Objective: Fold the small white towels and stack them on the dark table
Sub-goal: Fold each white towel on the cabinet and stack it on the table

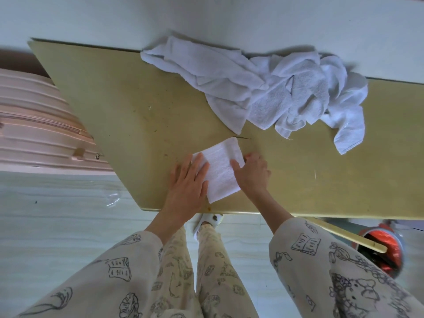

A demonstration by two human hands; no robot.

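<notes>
Pressing a folded towel (221, 171) flat near the front edge of the worktop (128, 115) — left hand (188, 180) spread, fingers straight on its left side, right hand (253, 174) laid on its right edge, apparently to set the crease. Farther back, a heap of unfolded towels (275, 92) against the wall, well apart. Pink suitcase (39, 125) off left — not obstructing.
</notes>
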